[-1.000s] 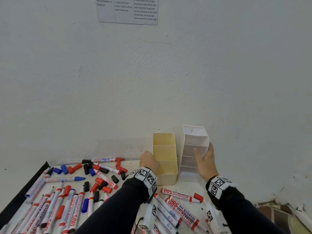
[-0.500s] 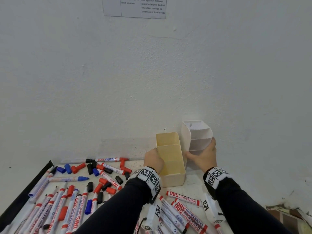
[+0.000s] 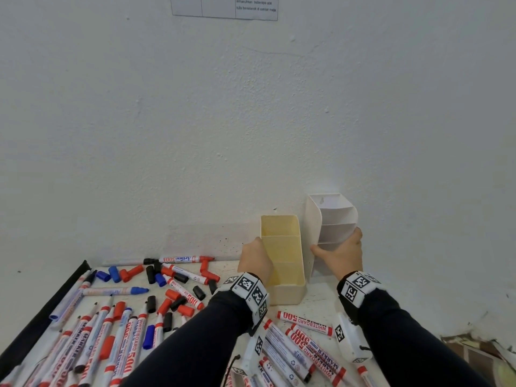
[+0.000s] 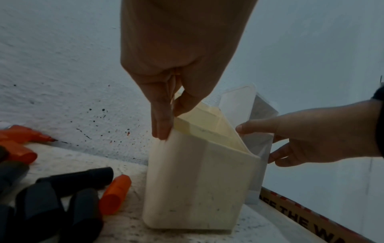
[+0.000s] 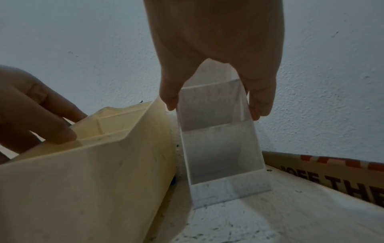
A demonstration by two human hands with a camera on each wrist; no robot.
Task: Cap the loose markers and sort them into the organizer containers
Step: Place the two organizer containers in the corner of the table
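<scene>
A cream-yellow organizer point(image 3: 289, 294) stands on the table by the wall, empty, with a divider inside. My left hand point(image 3: 255, 261) pinches its left rim between thumb and fingers point(image 4: 162, 125). Right beside it a white organizer point(image 3: 332, 219) with several empty compartments leans upright against the wall. My right hand point(image 3: 342, 254) grips it, thumb on the left side wall and fingers point(image 5: 259, 106) on the right. Many loose markers point(image 3: 111, 331) and red, blue and black caps point(image 3: 173, 277) lie scattered to the left; more markers point(image 3: 304, 339) lie under my wrists.
The white wall point(image 3: 251, 121) rises directly behind both organizers. A black strip point(image 3: 42, 317) edges the table on the left. A cardboard piece with printed letters point(image 5: 332, 177) lies at the right of the white organizer. A paper notice point(image 3: 226, 7) hangs high on the wall.
My right hand has tipped the white organizer up from lying tilted to standing against the wall. The yellow organizer stays held by my left hand, now close beside the white one.
</scene>
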